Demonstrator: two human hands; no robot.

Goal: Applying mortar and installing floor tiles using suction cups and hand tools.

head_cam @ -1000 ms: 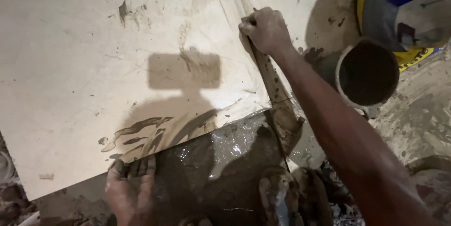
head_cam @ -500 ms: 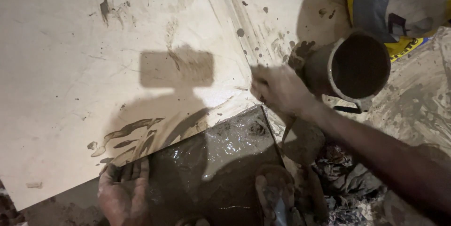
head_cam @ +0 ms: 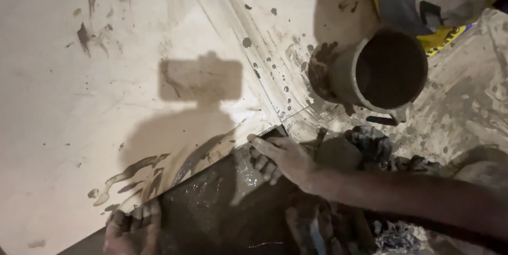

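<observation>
right hand (head_cam: 283, 157) curls its fingers over the wet dark tile's (head_cam: 211, 207) top corner, left hand (head_cam: 132, 228) grips its lower edge; seating underway, pressing level probably next.

We can see both of the person's bare hands and there's no glove on either one: the mud-caked left hand (head_cam: 129, 228) is so coated in wet grey-brown mortar that the fingers look like part of the slurry, and the mortar-smeared right hand (head_cam: 283, 157) has the same muck on its knuckles and fingertips. The bare right forearm (head_cam: 402, 197) has no sleeve, watch or band that we can spot, just dried streaks and splashes of the grey stuff.
</observation>
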